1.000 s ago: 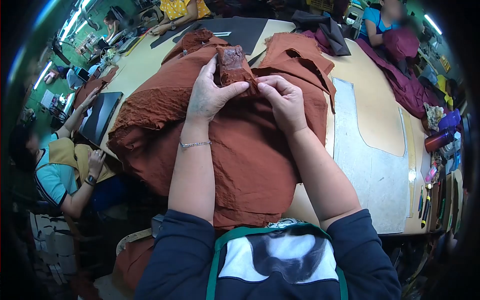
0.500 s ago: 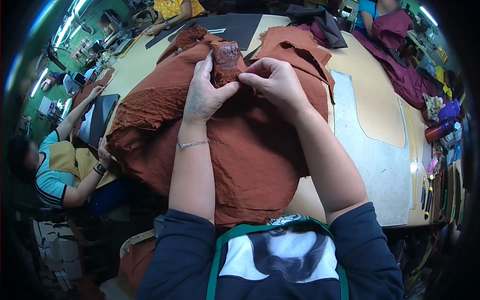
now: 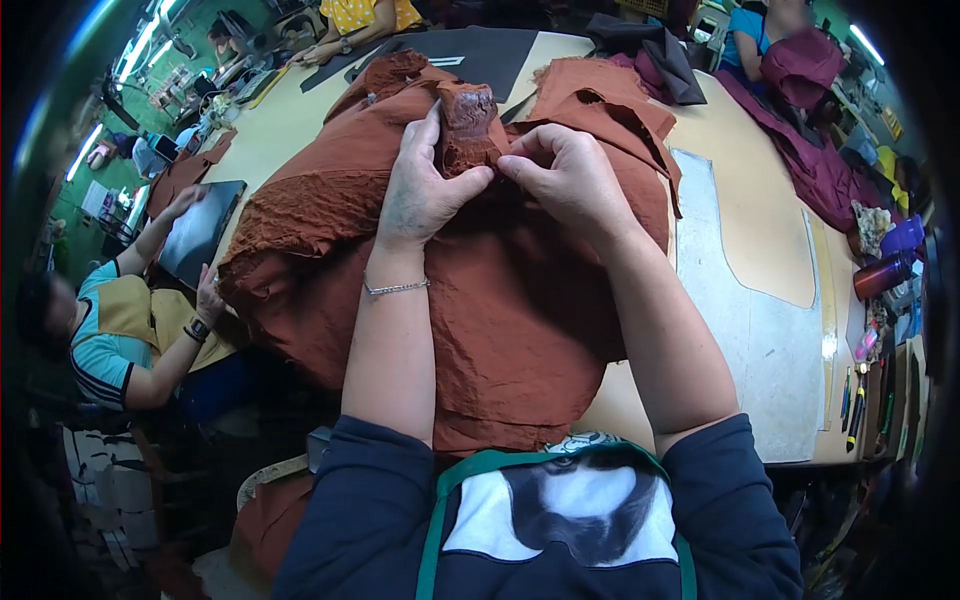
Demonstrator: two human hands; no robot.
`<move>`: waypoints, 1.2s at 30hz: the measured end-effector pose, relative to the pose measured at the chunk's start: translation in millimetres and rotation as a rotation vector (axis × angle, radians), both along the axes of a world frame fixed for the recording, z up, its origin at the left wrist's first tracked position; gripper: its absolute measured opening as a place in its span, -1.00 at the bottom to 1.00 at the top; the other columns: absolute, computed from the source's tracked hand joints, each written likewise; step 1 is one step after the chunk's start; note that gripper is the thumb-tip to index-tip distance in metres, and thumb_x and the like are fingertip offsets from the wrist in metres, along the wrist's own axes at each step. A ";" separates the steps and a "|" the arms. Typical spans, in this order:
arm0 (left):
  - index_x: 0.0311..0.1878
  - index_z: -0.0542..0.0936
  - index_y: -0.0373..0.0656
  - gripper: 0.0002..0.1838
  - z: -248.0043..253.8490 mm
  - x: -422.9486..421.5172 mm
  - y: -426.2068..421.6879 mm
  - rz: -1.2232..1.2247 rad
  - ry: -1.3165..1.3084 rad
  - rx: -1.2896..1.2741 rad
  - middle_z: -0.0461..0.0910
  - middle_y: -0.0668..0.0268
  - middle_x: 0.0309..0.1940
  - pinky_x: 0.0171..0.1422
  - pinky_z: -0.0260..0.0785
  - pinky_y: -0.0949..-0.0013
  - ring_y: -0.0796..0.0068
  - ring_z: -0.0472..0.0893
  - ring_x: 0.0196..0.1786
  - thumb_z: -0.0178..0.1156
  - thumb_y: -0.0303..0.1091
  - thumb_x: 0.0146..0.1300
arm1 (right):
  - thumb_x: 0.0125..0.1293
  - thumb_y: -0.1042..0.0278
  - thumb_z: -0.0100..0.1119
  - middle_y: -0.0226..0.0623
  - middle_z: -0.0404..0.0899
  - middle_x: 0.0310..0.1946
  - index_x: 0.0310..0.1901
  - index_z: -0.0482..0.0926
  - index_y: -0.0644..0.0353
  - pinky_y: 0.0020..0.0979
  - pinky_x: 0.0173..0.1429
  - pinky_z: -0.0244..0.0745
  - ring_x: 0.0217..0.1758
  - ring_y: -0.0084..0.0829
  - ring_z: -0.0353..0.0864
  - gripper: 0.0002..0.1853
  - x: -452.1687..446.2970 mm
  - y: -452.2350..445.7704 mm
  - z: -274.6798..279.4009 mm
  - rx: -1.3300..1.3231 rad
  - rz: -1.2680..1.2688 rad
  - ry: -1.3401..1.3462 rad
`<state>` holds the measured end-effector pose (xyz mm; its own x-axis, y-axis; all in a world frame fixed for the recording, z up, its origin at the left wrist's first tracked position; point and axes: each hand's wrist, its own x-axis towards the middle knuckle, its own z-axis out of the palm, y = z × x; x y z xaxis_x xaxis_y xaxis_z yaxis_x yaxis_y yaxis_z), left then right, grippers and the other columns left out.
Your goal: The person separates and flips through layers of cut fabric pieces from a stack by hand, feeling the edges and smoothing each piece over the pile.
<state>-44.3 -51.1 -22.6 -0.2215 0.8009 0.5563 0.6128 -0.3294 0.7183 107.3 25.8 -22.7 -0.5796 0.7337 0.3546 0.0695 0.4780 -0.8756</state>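
Note:
A large rust-brown leather hide [image 3: 500, 350] lies heaped in front of me, draping over the near edge of the table. My left hand [image 3: 420, 190] holds up a folded end of it, fingers behind and thumb in front. That raised flap [image 3: 468, 115] has a shiny, wrinkled, darker patch with a rough edge below it. With thumb and index finger, my right hand [image 3: 560, 170] pinches the flap's lower right edge, close to my left thumb tip. Whether a small thing sits between the pinched fingertips is hidden.
A pale grey pattern sheet [image 3: 745, 370] lies on the table [image 3: 745, 230] at right, near a cutter and pens [image 3: 855, 410]. Dark sheets [image 3: 460, 60] and maroon material [image 3: 800, 150] lie farther back. A co-worker [image 3: 140, 330] at left handles a dark flat panel [image 3: 205, 235].
My view has shifted slightly, so most things sit a little further right and lower. Both hands keep their grip on the hide. The left co-worker's far hand has come down over the dark panel.

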 end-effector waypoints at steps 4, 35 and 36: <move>0.14 0.33 -0.27 -0.29 -1.4 0.6 0.2 -0.022 -0.135 0.014 0.37 0.17 -0.13 0.19 0.21 0.36 0.31 0.40 0.00 0.28 -0.42 -0.21 | 0.08 0.33 0.20 -0.12 0.55 -0.50 -0.39 0.54 0.38 -0.38 -0.25 0.44 -0.40 -0.36 0.55 -0.77 -2.4 1.0 0.6 -0.018 -0.001 0.025; 0.20 0.22 -0.41 -0.33 -5.5 -2.5 2.6 -0.049 -0.167 0.058 0.41 0.25 0.00 0.07 0.33 0.51 0.57 0.45 -0.02 0.08 -0.57 -0.09 | 0.21 0.37 0.05 -0.10 0.42 -0.43 -0.39 0.33 0.28 -0.19 -0.23 0.36 -0.32 -0.07 0.45 -0.83 8.5 0.9 -10.7 0.555 -0.171 0.028; 0.20 0.22 -0.41 -0.34 -4.5 -1.6 2.4 -0.043 -0.165 0.052 0.41 0.25 0.00 0.08 0.33 0.50 0.56 0.45 -0.03 0.07 -0.57 -0.08 | 0.21 0.37 0.05 -0.11 0.41 -0.43 -0.39 0.32 0.27 -0.18 -0.24 0.35 -0.33 -0.07 0.44 -0.83 8.9 1.2 -10.5 0.608 -0.187 0.018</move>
<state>-45.9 -48.7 -27.1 -0.2795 0.7825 0.5563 0.4722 -0.3925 0.7893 116.3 27.0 -33.3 -0.4513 0.4865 0.7481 0.1880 0.8713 -0.4532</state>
